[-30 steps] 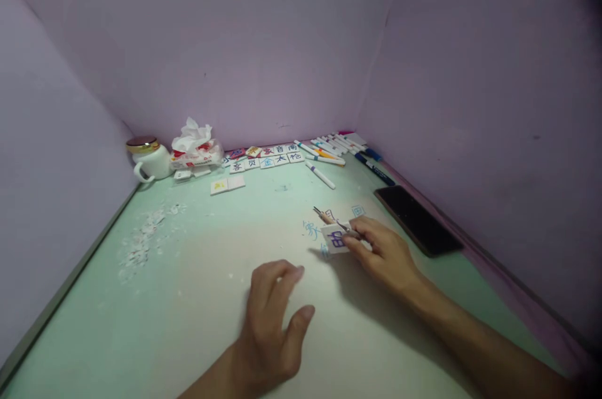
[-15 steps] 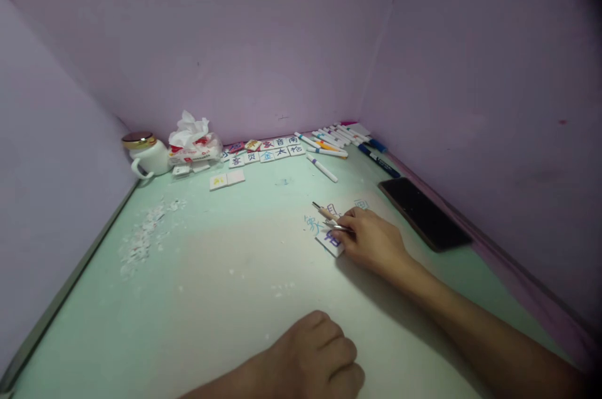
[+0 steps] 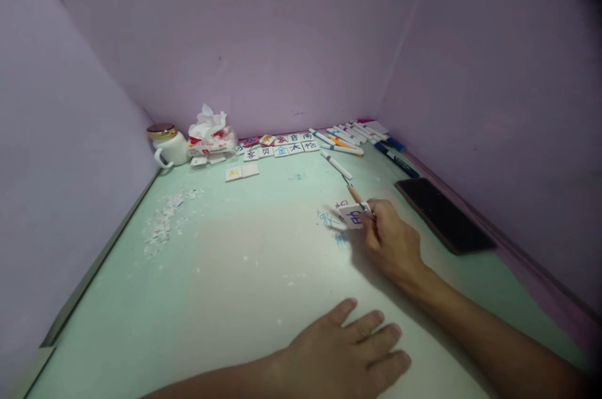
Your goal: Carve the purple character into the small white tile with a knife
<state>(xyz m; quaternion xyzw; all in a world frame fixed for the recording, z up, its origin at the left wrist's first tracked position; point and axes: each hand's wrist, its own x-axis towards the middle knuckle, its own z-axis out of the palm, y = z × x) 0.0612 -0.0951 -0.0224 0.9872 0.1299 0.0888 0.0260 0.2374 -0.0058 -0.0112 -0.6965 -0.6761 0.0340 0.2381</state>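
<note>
My right hand pinches a thin white square tile bearing a purple Chinese character. The same fingers hold a slim tool with a wood-coloured shaft and a dark tip, its kind unclear. The tile is tilted, with its near edge seemingly off the tabletop. Blue handwritten characters show on the table just left of it, and a dark character shows partly behind it. My left hand lies palm down at the near edge of the view, fingers spread, holding nothing.
Lettered tiles form rows by the back wall, with markers to their right. A black phone lies at right. White shavings, a lidded mug and a tissue pack are at left. Two tiles lie nearer.
My right hand has raised and tilted the tile, uncovering blue writing on the table. My left hand has gone from curled to spread flat. The view has shifted slightly left.
</note>
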